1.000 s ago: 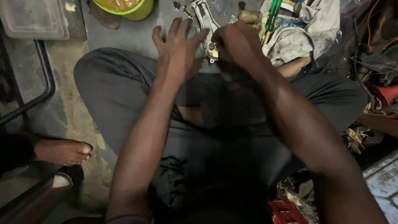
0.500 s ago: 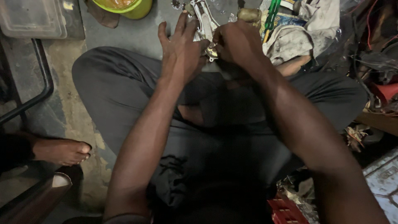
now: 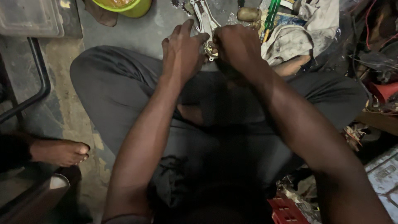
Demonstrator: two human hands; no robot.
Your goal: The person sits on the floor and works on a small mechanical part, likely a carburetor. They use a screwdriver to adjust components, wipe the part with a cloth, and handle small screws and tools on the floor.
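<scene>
Left hand [image 3: 182, 52] fingers have dropped from a spread fan a second ago to lying closer together, fingertips now against the metal part [image 3: 206, 23]; right hand [image 3: 239, 45] barely shifted. Metal part is a pale, elongated cast piece, lying on the grey floor [image 3: 153, 31] just past the knees, its near end with a brassy round bit tucked between the two hands. Left hand half open, fingers extended and resting on the part's left edge, not wrapped round it. Right hand curled into a fist at the part's near end, closed on it or on something small there, cannot tell which. Both forearms run up from bottom of view over crossed legs in dark grey trousers [image 3: 112, 87]. Beyond the part: yellow-green bowl [image 3: 132, 6] top left, brown rounded object [image 3: 248, 13], green-handled tool [image 3: 271, 12], dirty rag [image 3: 298, 35]. Clear plastic box [image 3: 31, 16] at top left corner. Another person's bare foot [image 3: 62, 151] at left edge. Red crate [image 3: 286, 211] at bottom right
</scene>
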